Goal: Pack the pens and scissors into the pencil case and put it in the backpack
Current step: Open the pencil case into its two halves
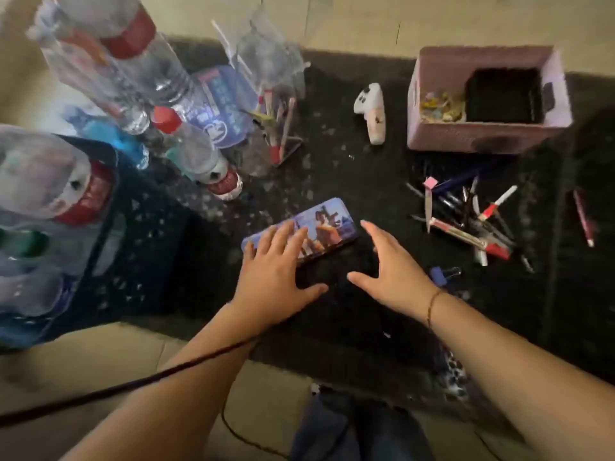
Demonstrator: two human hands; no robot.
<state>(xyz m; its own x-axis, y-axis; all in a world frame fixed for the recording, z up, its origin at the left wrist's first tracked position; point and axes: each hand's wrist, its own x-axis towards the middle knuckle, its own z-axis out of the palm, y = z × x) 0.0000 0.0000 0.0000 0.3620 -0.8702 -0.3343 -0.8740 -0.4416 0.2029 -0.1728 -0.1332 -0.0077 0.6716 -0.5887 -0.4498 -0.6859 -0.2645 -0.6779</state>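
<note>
A closed blue pencil case [327,224] with a printed picture lies flat on the dark rug. My left hand [276,274] rests on its near-left end, fingers spread across the lid. Just right of the case hovers my right hand [389,267], open, fingers apart and not touching it. A heap of pens [466,214] lies on the rug to the right, with pale blades like scissors [429,204] at its left edge. One pink pen [583,217] lies apart, further right. No backpack can be made out for certain.
Several plastic water bottles [109,61] crowd the left, some in a dark crate [146,211]. A clear holder with pencils [276,124] stands behind the case. A white game controller [371,111], a pink cardboard box [482,131] and a blue binder clip [442,272] lie around.
</note>
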